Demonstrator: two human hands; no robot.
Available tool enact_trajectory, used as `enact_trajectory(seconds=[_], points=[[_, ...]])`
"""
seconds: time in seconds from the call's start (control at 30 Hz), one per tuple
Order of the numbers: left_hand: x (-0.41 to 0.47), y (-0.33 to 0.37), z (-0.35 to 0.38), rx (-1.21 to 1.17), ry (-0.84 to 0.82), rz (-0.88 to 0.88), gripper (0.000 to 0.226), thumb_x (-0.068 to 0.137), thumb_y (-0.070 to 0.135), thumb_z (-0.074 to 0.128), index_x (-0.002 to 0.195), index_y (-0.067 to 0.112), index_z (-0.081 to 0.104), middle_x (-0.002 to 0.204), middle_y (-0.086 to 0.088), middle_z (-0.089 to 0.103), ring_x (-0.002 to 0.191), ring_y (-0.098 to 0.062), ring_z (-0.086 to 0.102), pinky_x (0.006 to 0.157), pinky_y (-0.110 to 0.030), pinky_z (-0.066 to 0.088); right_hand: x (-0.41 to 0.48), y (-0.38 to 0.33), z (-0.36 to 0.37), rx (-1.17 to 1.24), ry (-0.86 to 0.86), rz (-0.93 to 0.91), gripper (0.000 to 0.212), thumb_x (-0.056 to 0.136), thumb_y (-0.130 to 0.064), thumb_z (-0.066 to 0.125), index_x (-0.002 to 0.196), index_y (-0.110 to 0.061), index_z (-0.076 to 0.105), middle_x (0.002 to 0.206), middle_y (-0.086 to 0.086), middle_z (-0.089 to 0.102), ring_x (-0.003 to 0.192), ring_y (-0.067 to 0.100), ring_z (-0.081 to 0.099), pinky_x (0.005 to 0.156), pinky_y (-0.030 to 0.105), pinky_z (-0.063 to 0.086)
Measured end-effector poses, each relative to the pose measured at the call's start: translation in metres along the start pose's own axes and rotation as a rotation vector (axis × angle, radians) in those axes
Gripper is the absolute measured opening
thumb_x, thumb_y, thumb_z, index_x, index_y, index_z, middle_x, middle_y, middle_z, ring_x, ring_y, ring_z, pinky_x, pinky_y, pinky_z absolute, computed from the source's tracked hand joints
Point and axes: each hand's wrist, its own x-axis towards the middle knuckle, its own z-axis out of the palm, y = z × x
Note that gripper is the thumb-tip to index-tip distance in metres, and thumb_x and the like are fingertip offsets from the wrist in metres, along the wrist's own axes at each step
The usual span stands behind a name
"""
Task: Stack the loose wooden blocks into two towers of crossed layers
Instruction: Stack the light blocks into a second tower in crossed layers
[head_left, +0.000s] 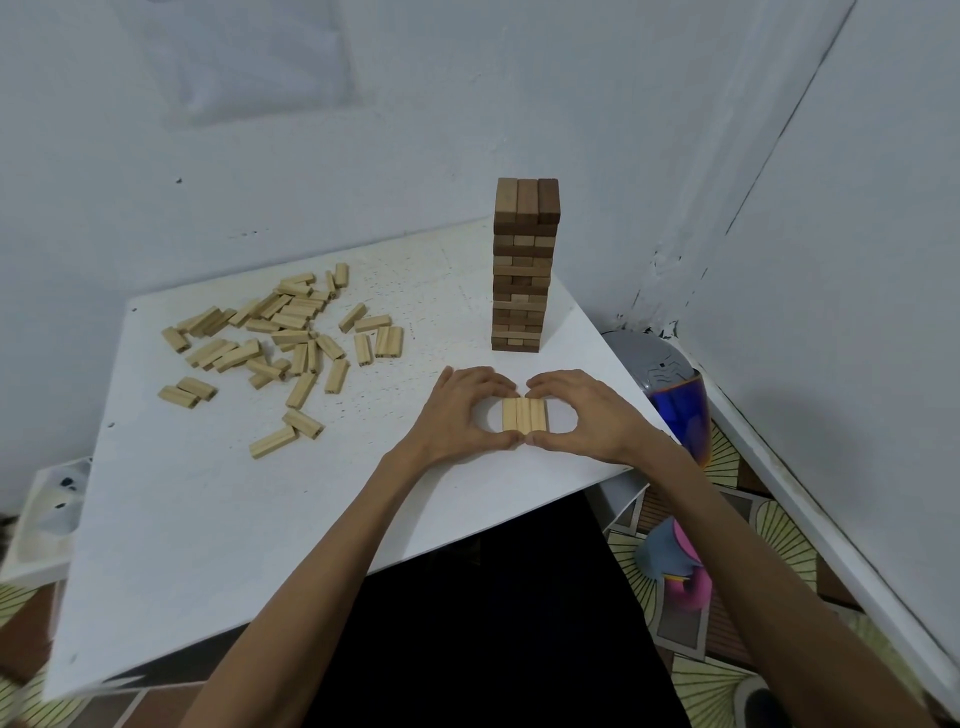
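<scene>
A tall tower of darker wooden blocks (524, 270) in crossed layers stands at the far right of the white table (208, 519). In front of it, three pale blocks (523, 414) lie side by side as one flat layer. My left hand (457, 415) and my right hand (587, 415) curl round this layer from both sides, fingertips on its far end and thumbs on its near end. Several loose pale blocks (280, 332) lie scattered over the table's far left.
The table sits in a corner with walls behind and to the right. A grey and blue toy (670, 395) stands off the table's right edge. Patterned floor (727, 675) lies below on the right. A white object (47, 514) sits at the left edge.
</scene>
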Motion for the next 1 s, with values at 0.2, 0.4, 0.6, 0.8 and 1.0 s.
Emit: enact_trajectory(seconds=[0.2, 0.4, 0.6, 0.8, 1.0], points=[[0.000, 0.002, -0.001, -0.001, -0.010, 0.007, 0.069, 0.067, 0.072, 0.067, 0.121, 0.029, 0.070, 0.129, 0.014, 0.063, 0.128, -0.008, 0.049, 0.109, -0.051, 0.032, 0.002, -0.002, -0.002, -0.012, -0.027, -0.019, 0.057, 0.085, -0.050, 0.077, 0.132, -0.024, 0.058, 0.145, -0.008, 0.050, 0.133, 0.008, 0.038, 0.110, 0.030, 0.035], [-0.001, 0.002, -0.002, -0.003, -0.001, -0.004, 0.069, 0.067, 0.072, 0.066, 0.122, 0.029, 0.069, 0.130, 0.014, 0.062, 0.128, -0.008, 0.048, 0.113, -0.050, 0.028, 0.000, -0.002, -0.001, -0.004, -0.015, -0.016, 0.058, 0.085, -0.051, 0.076, 0.133, -0.025, 0.058, 0.145, -0.010, 0.050, 0.134, 0.006, 0.038, 0.112, 0.034, 0.036], [-0.007, 0.000, -0.002, -0.010, 0.005, 0.018, 0.076, 0.068, 0.073, 0.069, 0.129, 0.029, 0.064, 0.135, 0.013, 0.060, 0.135, -0.006, 0.044, 0.118, -0.051, 0.021, -0.004, -0.002, 0.001, 0.019, -0.004, 0.013, 0.076, 0.081, -0.058, 0.077, 0.144, -0.026, 0.049, 0.150, -0.009, 0.046, 0.136, 0.004, 0.035, 0.114, 0.031, 0.032], [-0.009, 0.000, -0.009, -0.044, -0.091, -0.014, 0.083, 0.067, 0.068, 0.072, 0.139, 0.028, 0.057, 0.145, 0.013, 0.054, 0.146, -0.005, 0.031, 0.125, -0.049, 0.008, -0.007, 0.001, -0.002, 0.062, -0.049, 0.061, 0.088, 0.077, -0.053, 0.083, 0.150, -0.029, 0.039, 0.156, -0.011, 0.038, 0.133, -0.005, 0.029, 0.109, 0.020, 0.025], [-0.012, 0.001, -0.013, -0.130, -0.085, -0.042, 0.073, 0.073, 0.053, 0.078, 0.137, 0.025, 0.058, 0.143, 0.012, 0.055, 0.146, -0.003, 0.032, 0.125, -0.044, 0.006, -0.009, 0.003, -0.005, 0.080, -0.026, 0.042, 0.075, 0.081, -0.047, 0.082, 0.144, -0.027, 0.047, 0.151, -0.011, 0.045, 0.131, -0.004, 0.037, 0.106, 0.016, 0.027]])
